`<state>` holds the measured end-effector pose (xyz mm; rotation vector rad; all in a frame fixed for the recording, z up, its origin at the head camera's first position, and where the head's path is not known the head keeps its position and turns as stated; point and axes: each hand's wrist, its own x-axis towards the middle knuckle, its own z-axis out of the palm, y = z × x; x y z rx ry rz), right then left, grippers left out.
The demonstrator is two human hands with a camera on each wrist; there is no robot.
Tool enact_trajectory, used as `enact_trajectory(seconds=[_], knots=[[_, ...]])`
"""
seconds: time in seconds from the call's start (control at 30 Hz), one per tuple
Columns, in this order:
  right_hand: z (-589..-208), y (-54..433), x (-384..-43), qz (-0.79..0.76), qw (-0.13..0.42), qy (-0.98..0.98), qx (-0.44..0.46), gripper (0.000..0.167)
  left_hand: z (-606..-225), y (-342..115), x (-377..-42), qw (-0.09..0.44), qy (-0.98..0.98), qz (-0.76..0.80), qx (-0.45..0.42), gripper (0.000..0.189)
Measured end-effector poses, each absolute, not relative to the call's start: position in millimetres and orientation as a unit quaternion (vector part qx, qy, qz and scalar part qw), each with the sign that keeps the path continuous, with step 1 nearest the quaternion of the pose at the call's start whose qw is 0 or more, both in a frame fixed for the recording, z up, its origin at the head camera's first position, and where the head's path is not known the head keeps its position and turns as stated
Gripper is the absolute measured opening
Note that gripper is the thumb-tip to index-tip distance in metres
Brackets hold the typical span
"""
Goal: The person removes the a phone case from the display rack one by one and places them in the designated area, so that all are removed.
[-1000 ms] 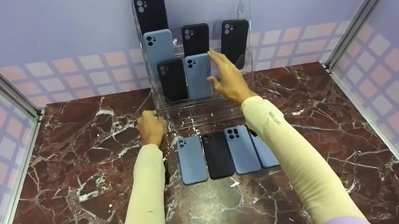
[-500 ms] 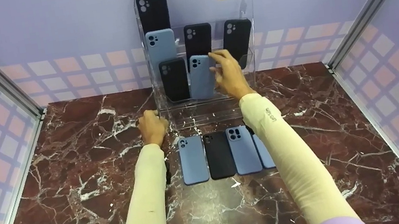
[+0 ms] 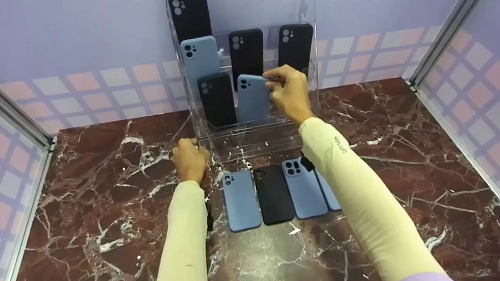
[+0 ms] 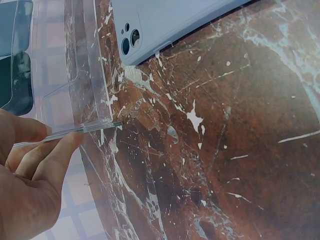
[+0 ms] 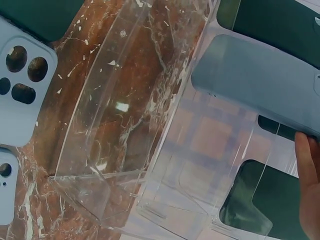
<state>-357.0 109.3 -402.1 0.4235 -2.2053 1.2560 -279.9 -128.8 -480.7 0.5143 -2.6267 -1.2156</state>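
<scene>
A: What does the right hand [image 3: 291, 97] hold?
B: It pinches one blue phone case [image 3: 253, 101] by the upper right corner — the case leans a little in the lowest row of the clear stand [image 3: 256, 132].
A: And the left hand [image 3: 190, 160]?
B: It is at the stand's lower left edge. Nearer, on the marbled table [image 3: 101, 272], other cases [image 3: 274, 196] lie flat in a row.

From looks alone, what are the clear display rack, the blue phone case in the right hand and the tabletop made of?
Clear display rack: probably glossy acrylic; the background shows through its thin, bright-edged panels.
Blue phone case: likely silicone or soft plastic, matte; its colour is even, without sharp glare.
Tabletop: polished marble or a marble-look print; white veins cross dark red, with a glossy reflection.
</scene>
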Motion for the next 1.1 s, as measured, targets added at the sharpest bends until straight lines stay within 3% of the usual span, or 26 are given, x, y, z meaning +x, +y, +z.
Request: enact_trajectory(seconds=[0.3, 0.67, 1.1], knots=[[-402, 114, -351, 0.478, 0.316, -0.803, 0.166, 0.017, -482, -128, -280, 0.09, -0.886, -0.416, 0.186, 0.041], [-372, 123, -336, 0.53, 0.345, -0.753, 0.182, 0.017, -480, -128, -279, 0.092, -0.891, -0.405, 0.182, 0.039], [-368, 143, -295, 0.519, 0.362, -0.718, 0.29, 0.015, -478, -128, -279, 0.088, -0.889, -0.412, 0.18, 0.038]])
